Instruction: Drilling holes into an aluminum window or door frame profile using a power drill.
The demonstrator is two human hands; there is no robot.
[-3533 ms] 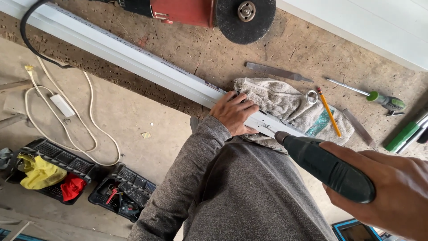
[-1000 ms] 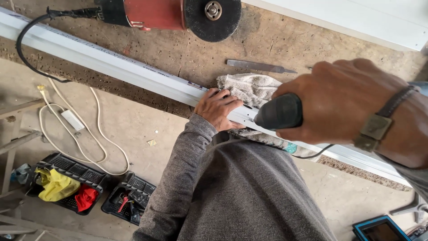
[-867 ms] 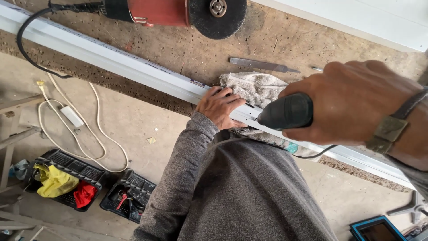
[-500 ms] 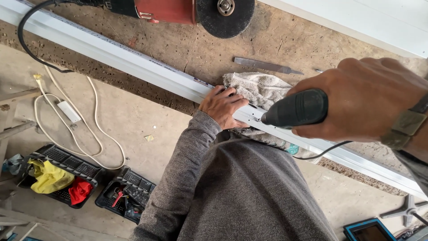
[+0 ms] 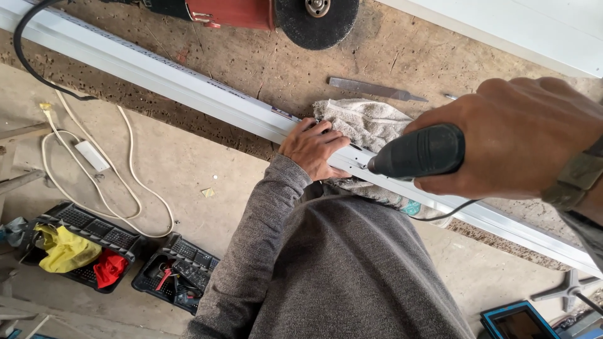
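Note:
My left hand (image 5: 312, 149) presses down on a long white metal profile (image 5: 157, 78) that runs along the front edge of a worn wooden workbench (image 5: 389, 59). Its fingers rest where the profile meets a crumpled grey cloth (image 5: 364, 122). My right hand (image 5: 521, 138) is close to the camera and grips the black handle of a power tool (image 5: 419, 150). The tool's nose points at the profile just right of my left fingers; its tip is hidden. A thin black cord hangs from it.
A red angle grinder with a dark disc (image 5: 314, 19) lies at the bench's back, a flat metal file (image 5: 374, 89) beside it. On the floor: a white cable (image 5: 94, 157), open tool cases (image 5: 176, 273) with yellow and red rags (image 5: 69, 251), a blue-edged case (image 5: 518, 320).
My right hand came in from the lower right with the tool and now holds it over the profile beside my left hand. The left hand has stayed on the profile.

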